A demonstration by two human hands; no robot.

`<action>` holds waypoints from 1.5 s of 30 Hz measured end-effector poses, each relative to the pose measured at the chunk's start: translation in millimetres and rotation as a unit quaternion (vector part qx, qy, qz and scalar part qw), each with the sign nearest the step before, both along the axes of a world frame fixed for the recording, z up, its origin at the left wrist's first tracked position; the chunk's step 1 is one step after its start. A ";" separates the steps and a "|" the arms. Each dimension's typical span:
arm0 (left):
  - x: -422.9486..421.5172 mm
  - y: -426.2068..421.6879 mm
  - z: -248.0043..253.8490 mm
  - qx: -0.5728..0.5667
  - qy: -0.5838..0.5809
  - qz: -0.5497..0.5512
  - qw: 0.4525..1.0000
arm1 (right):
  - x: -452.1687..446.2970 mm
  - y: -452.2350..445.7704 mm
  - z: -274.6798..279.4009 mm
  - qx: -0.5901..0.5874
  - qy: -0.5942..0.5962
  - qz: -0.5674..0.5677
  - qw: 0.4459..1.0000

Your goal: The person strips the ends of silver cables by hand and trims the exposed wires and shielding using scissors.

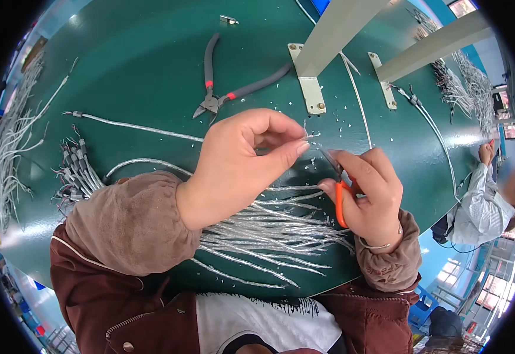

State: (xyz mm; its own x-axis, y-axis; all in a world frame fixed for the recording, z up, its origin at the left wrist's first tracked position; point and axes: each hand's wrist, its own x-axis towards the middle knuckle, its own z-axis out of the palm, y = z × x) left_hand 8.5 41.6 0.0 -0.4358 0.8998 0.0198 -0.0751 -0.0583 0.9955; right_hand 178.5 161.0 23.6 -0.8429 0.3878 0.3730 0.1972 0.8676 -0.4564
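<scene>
My left hand (251,156) pinches the end of a thin silvery cable, its finger and thumb closed around the frayed tip. Close on its right, my right hand (366,189) grips small scissors with orange handles (340,205). The blades point up and left toward the pinched cable end; whether they touch it I cannot tell. Beneath both hands lies a bundle of silvery braided cables (257,230), partly hidden by my left forearm. The bundle's stripped ends with grey sleeves (80,168) fan out at the left.
Cutting pliers with grey handles (211,101) lie spread beyond my left hand. Metal posts are bolted down through a bracket (311,94). Small white scraps dot the green table (133,65). More cables (15,141) lie at far left. Another person (481,200) sits at the right.
</scene>
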 end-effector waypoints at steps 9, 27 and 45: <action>-1.1 0.1 0.8 -0.011 -0.043 -0.026 0.999 | -1.9 -5.1 -1.4 0.085 0.019 -0.008 0.996; -0.3 0.4 0.8 -0.016 0.026 -0.008 1.000 | -1.0 -2.1 -7.7 0.139 0.028 -0.003 0.990; 0.2 -1.7 -2.4 0.074 0.261 0.025 0.962 | -4.1 -10.7 -2.4 0.001 0.001 0.022 1.000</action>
State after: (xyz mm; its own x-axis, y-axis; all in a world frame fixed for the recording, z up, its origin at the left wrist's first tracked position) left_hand 8.7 39.9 -2.3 -0.3744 0.8486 0.3737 0.4397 -0.1923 0.8773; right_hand 174.4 150.3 21.1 -0.8582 0.3502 0.3754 0.1582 0.8760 -0.4556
